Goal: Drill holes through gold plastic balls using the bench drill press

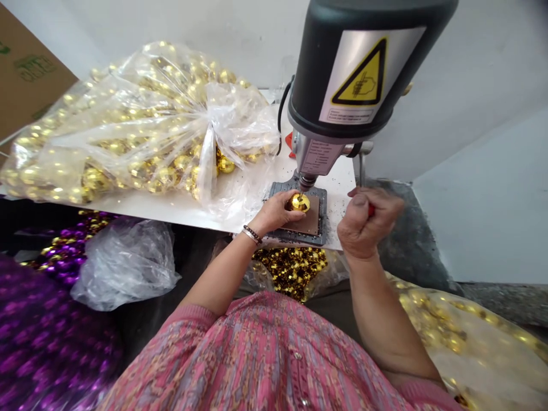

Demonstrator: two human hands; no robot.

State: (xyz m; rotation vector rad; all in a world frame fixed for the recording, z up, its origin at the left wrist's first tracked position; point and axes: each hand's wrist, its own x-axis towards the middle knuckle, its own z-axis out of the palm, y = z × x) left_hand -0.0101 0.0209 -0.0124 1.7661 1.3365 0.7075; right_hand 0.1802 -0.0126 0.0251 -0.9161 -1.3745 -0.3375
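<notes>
The ball (304,205) sits on the brown board (311,222) under the drill (372,14), with the bit (301,196) standing over its top; whether the tip has gone in, I cannot tell. My left hand (275,213) has the ball pinched from the left, thumb along the near side and fingers round the far side, leaving the crown bare; my right hand (367,221) is closed in a fist on the lever (362,166) – blur hides the finer detail of that hold.

I judge the ball light, most likely a hollow plastic shell; stiff enough for a steady squeeze, yet perhaps thin enough that a hard pinch could dent or crack it; its mirror-bright gold skin looks slippery, and being round it could roll or spin if my hold were slack. The flat facets should help – a fingertip laid on one ought to slide less than on a smooth curve. The place to take hold is low round the sides, thumb and fingers opposed, pressing the ball to the board; all well clear of the crown, since the bit stands close to my skin; the shiny coat may scratch easily, too.
</notes>
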